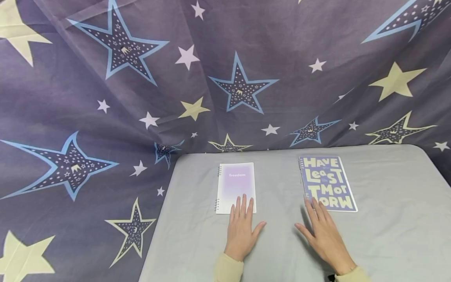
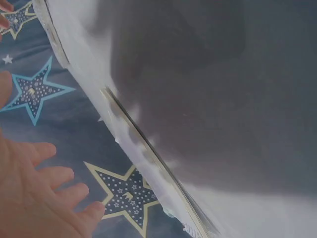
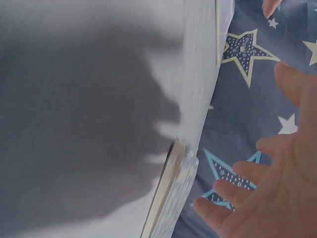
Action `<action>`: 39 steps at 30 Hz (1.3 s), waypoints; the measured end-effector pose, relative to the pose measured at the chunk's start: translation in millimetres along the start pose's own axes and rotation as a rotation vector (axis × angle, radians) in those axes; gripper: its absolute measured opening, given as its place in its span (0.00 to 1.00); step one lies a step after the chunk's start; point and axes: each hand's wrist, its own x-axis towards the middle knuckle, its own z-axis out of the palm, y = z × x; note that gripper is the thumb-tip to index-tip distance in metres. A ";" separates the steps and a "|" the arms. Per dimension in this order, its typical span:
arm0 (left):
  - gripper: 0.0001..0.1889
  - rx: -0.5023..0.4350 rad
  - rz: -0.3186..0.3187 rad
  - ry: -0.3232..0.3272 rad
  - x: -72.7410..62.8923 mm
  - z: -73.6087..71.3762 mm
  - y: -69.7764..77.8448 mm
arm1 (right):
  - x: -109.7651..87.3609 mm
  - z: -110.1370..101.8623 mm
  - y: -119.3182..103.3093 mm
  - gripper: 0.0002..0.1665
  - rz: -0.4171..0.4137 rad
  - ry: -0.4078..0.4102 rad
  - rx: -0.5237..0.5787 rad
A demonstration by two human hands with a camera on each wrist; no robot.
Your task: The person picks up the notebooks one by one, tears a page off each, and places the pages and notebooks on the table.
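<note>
A spiral notebook with a white-edged lilac cover [image 1: 237, 184] marked "freedom" lies on the left part of the grey-covered table. My left hand [image 1: 241, 231] is over its lower edge, palm down with straight fingers. On the right lies a blue spiral notebook [image 1: 325, 182] with large cream letters. The fingertips of my right hand [image 1: 324, 235] overlap its lower left corner in the head view, thumb spread away. From the side, in the left wrist view, my left hand [image 2: 44, 198] is raised above the lilac notebook [image 2: 153, 163]. Likewise my right hand [image 3: 267, 183] hovers above the blue notebook [image 3: 171, 193].
The tabletop [image 1: 278, 243] is covered in smooth grey cloth. A dark purple curtain [image 1: 169, 78] printed with stars hangs behind the table and along its left side. Cream sleeves [image 1: 228, 268] cover the wrists.
</note>
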 end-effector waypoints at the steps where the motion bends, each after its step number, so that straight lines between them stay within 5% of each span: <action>1: 0.42 -0.005 0.000 -0.005 0.1 -0.2 -1.2 | 1.5 1.6 -2.2 0.49 -0.005 0.001 0.007; 23: 0.36 0.038 0.001 0.024 11.0 -8.2 -45.6 | 39.0 41.2 -48.7 0.41 0.023 -0.033 0.224; 39: 0.35 0.005 -0.099 -0.093 18.7 -6.1 -67.4 | 60.8 79.2 -74.0 0.35 0.087 -0.139 0.295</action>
